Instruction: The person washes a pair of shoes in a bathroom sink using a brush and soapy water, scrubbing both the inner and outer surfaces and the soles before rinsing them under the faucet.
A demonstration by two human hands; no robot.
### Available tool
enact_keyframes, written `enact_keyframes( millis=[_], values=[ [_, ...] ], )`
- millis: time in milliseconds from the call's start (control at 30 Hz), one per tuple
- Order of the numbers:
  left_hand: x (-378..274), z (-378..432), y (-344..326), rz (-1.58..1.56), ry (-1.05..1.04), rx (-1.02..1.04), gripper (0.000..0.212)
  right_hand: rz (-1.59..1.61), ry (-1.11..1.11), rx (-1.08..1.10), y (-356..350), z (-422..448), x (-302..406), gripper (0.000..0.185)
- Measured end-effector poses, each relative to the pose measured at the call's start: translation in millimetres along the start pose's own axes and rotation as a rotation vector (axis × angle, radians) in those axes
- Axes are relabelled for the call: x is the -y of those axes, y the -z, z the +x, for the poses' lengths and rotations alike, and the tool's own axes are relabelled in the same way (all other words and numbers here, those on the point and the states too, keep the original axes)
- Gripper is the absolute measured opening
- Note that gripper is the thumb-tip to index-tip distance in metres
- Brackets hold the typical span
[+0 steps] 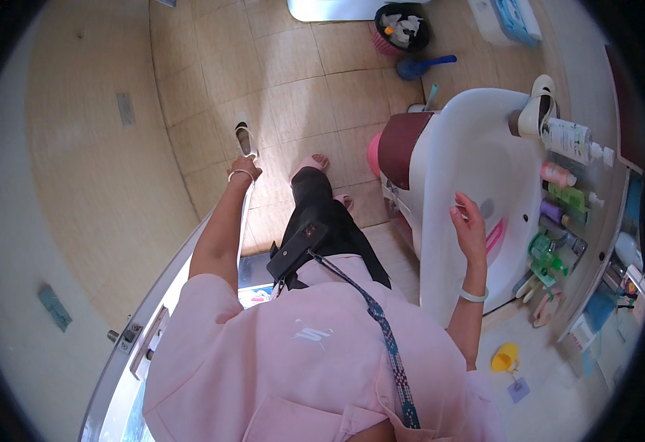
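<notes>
My left hand (243, 167) is stretched out, its fingers at the heel end of a cream strap shoe (246, 139); whether the shoe hangs from the fingers or stands apart from them is hard to tell. My right hand (468, 225) is over the white washbasin (458, 160), with nothing in it and its fingers partly spread. A pink plastic item (495, 236) lies in the basin near that hand. A second cream shoe (536, 113) rests on the basin's far right rim, beside a clear pump bottle (568, 141).
Along the basin's back edge stand several bottles, among them a green pump bottle (543, 251). A waste basket (386, 44) and a blue dipper (411, 67) are on the tiled floor. A yellow cup (504, 358) is right of my body. A metal door edge (129, 337) is at left.
</notes>
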State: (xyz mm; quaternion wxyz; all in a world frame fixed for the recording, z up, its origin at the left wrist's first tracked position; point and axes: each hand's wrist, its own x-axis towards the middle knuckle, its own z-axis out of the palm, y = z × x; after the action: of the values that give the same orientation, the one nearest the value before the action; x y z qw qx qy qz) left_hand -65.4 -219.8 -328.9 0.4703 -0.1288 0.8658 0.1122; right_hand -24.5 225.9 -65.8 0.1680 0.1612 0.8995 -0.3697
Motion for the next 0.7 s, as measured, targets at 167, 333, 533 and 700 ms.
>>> enact_keyframes(
  millis=[167,333,533,700],
  values=[
    [-4.9,-13.0,-11.6,-0.127,-0.081,0.050,0.050,0.102,-0.029,-0.002,6.8,-18.1,-20.8,0.031],
    [-10.1,-39.5,-25.3,-0.177,-0.180,0.073,0.043,0.206,-0.091,-0.037,10.9,-40.9,-48.6,0.032],
    [-86.0,-64.1,19.2,-0.072,-0.401,-0.046,0.038,0.353,-0.155,-0.170,13.0,-73.2,-115.1,0.030],
    [-196.0,-104.9,107.6,-0.524,-0.847,-0.268,0.027,0.269,-0.153,-0.254,18.2,-81.2,-129.9,0.031]
  ],
)
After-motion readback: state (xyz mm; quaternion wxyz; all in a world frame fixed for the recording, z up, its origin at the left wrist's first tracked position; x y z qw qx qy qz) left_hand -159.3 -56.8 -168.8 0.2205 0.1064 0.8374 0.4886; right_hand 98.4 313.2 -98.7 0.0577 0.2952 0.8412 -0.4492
